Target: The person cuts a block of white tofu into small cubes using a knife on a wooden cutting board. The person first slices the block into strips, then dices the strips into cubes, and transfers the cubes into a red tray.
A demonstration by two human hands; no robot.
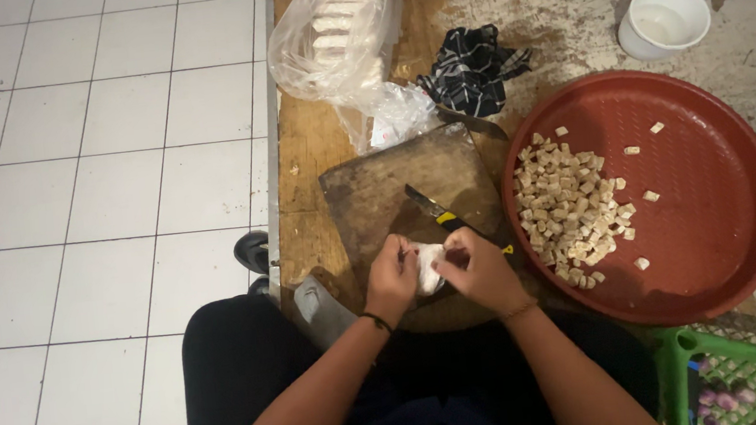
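Both hands, left hand and right hand, pinch a white wrapped block; the knife at twelve o'clock could nick fingers.

A modest kitchen work corner: a worn wooden table beside white floor tiles, carrying a dark wooden cutting board, a yellow-handled knife and a round red plastic tray of pale diced food cubes.

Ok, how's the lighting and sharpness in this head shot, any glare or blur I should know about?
Head view: dim, warm light over the cutting board; the white floor tiles look brighter and cooler. Mild glare on the plastic bag. The left hand and right hand are soft, so the white piece they hold lacks detail. The red tray is fairly clear.
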